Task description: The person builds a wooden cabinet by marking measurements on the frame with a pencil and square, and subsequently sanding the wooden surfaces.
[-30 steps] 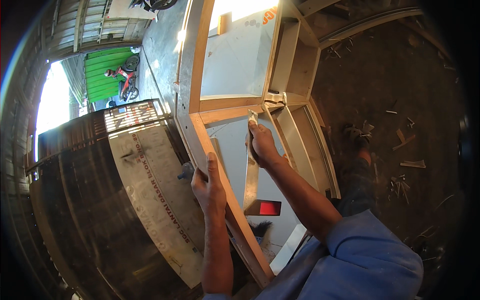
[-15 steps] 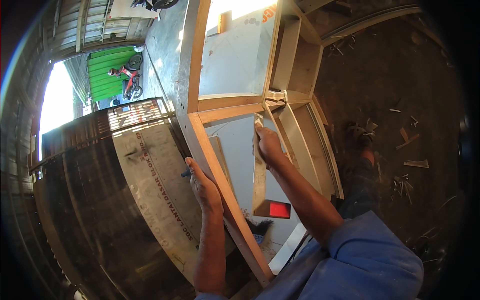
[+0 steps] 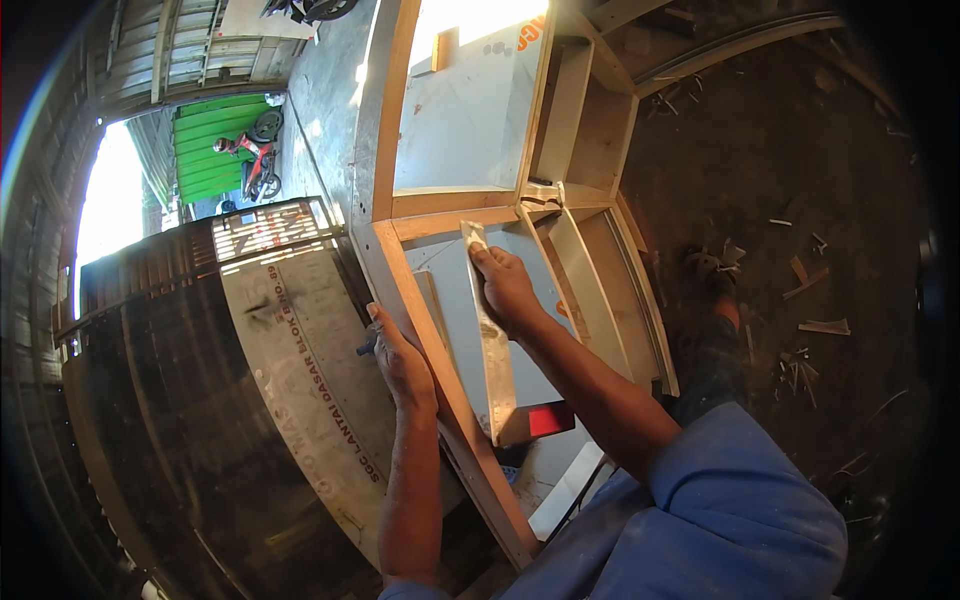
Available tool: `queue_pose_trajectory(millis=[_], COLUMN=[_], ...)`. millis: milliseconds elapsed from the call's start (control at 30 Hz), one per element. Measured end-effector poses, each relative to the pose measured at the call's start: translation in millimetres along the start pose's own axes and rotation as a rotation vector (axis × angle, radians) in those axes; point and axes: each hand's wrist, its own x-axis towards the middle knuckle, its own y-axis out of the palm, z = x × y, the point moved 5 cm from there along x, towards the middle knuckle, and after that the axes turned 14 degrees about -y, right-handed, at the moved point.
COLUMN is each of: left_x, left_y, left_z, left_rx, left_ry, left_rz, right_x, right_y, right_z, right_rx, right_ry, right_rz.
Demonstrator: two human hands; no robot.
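Observation:
My left hand [image 3: 398, 362] grips the outer edge of a light wooden frame member [image 3: 410, 300], thumb up, some fingers hidden. My right hand [image 3: 505, 290] is closed on the upper part of a long, pale, flat strip [image 3: 496, 375], held over the lower opening of the frame. A dark angled piece with a red rectangle [image 3: 548, 421] is at the strip's lower end. Behind it shows a pale bluish panel [image 3: 535, 370]. Narrow wooden compartments [image 3: 590, 280] run along the frame's right side.
A large dark curved-looking sheet [image 3: 160, 400] with a pale printed strip lies at left. Farther back are a red motorbike [image 3: 258, 160] and green corrugated panels [image 3: 200, 150]. At right, offcuts [image 3: 825, 327] lie on the dark floor near my foot [image 3: 715, 270].
My right hand moved right, then back left with the strip, whose lower end now sits a little lower. My left hand shifted slightly left along the frame's outer edge.

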Motion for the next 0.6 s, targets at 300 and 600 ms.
queue_pose_trajectory(millis=[300, 600], left_x=[-44, -74], left_y=[11, -22], left_z=[-35, -36], left_rx=[0.001, -0.066], left_ry=[0.158, 0.368], left_rz=[-0.088, -0.466], right_x=[10, 12], right_y=[-72, -30], right_z=[92, 164], right_rx=[-0.291, -0.718], right_ry=[-0.17, -0.386], right_rz=[-0.09, 0.194])
